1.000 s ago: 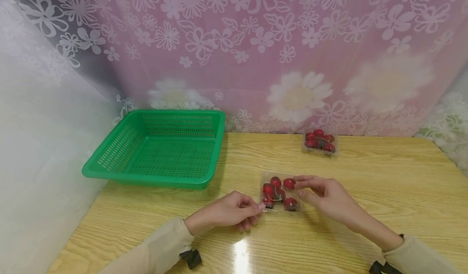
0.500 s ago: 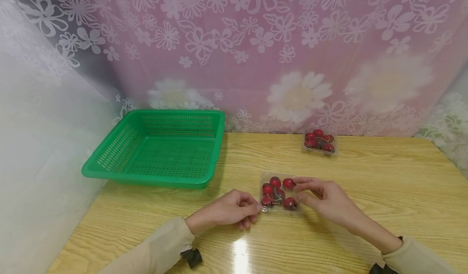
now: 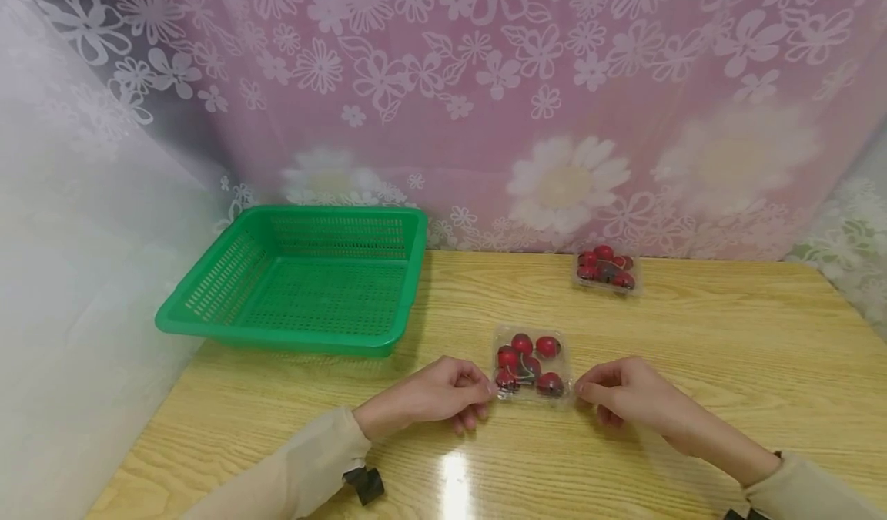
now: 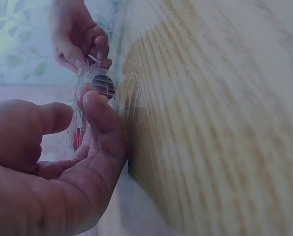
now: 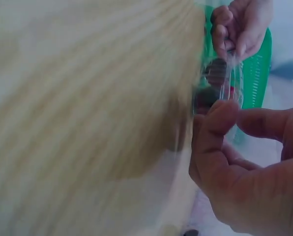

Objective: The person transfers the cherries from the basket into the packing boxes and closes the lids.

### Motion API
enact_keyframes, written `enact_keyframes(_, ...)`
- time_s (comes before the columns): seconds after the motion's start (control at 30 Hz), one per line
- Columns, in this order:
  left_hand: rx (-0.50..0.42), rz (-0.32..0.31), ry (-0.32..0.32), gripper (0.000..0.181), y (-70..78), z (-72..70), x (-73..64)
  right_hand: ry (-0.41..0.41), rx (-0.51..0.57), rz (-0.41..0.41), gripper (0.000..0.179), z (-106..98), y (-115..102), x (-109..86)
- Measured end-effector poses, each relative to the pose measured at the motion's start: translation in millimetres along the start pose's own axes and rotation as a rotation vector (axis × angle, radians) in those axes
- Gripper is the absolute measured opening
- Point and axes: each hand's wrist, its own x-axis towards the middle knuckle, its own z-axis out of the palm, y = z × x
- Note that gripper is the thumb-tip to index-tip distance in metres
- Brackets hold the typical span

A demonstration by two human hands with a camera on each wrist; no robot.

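A clear plastic box of cherries [image 3: 530,367] lies on the table between my hands, with several red and dark cherries and a pale stem showing through it. My left hand [image 3: 443,395] pinches its front left corner with curled fingers and thumb. At the front right corner, my right hand [image 3: 634,397] has thumb and forefinger drawn together on the edge. The left wrist view shows the left thumb [image 4: 58,118] beside the box edge. In the right wrist view the right fingers [image 5: 213,128] hide part of the box.
Behind and to the right stands a second clear box of cherries [image 3: 604,270]. A green perforated basket [image 3: 409,296] sits at the back left of the wooden table [image 3: 728,335]. A pink flowered cloth [image 3: 450,142] hangs along the table's far edge.
My right hand has slid from the box's right side, near the upper cherry, toward me to its front right corner. The left hand has barely moved; the box stays in place.
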Motion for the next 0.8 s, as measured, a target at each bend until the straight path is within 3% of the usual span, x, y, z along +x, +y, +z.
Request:
enact_keyframes(0.2,-0.011,-0.006,-0.005,0.022,1.8,-0.4,1.0,-0.093,0.075,-0.023,0.033,3,5,1.3)
enact_keyframes(0.4,-0.035,-0.060,0.016,0.018,1.0,0.9,4.8,-0.116,0.088,-0.022,0.030,7,3,3.5)
enact_keyframes(0.63,-0.106,-0.127,-0.028,0.012,0.6,2.3,10.4,-0.140,0.094,-0.016,0.027,11,2,7.5)
enact_keyframes(0.8,-0.123,-0.135,-0.035,0.008,0.8,2.5,11.8,-0.146,0.105,-0.021,0.025,13,1,10.8)
